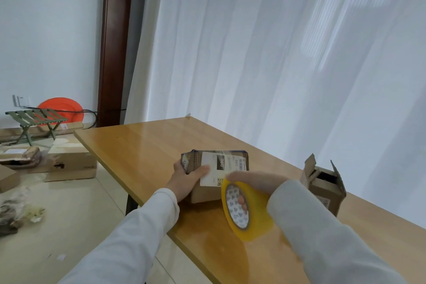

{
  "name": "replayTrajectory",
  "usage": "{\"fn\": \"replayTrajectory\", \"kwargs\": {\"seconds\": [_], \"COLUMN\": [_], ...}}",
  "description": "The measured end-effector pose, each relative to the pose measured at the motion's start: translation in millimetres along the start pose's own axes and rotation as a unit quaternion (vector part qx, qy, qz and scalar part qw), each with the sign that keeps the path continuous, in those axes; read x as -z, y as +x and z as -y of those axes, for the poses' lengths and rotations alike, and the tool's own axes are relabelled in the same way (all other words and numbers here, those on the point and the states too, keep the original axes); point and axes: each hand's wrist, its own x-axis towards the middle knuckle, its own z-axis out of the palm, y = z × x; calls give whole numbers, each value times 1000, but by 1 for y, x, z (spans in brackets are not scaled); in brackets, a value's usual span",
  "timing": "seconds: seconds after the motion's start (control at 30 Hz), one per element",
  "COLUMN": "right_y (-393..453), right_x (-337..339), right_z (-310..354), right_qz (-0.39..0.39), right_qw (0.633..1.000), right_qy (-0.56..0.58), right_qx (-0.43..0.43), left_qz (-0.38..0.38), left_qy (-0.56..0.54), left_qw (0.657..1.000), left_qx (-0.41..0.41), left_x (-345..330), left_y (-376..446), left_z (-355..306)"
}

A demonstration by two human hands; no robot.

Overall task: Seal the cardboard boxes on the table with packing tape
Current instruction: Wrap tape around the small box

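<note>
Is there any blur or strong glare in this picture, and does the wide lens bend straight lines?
Head view: the right hand with the tape roll is motion-blurred; the left hand on the labelled box looks sharper; soft glare lies on the table; the door frame leans, a wide-lens effect.

White curtains (pixel 276 53), dark wooden door frame (pixel 113 48), pale tiled floor (pixel 69 214), green folding stool (pixel 34 122)
</note>
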Motion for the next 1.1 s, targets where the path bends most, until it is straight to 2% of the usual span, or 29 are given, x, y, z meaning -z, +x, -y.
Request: {"fn": "replayTrajectory", "kwargs": {"seconds": [0.3, 0.77, 0.93, 1.1], "right_y": [7, 9, 7, 7], "right_x": [-7, -5, -4, 4], "right_z": [-20, -21, -23, -36], "right_qz": [-36, -26, -11, 43], "right_qw": [999, 999, 1000, 997], "right_qy": [32, 15, 28, 40], "right_qx": [-5, -17, 5, 52], "left_qz": [-21, -54, -55, -50], "left_qy": [27, 15, 10, -1], "left_qw": [999, 998, 998, 996], "left_qx": [-27, 8, 26, 70], "left_x": [-8, -12, -11, -6], "left_y": [-5, -13, -9, -3], "left_z": [7, 7, 4, -6]}}
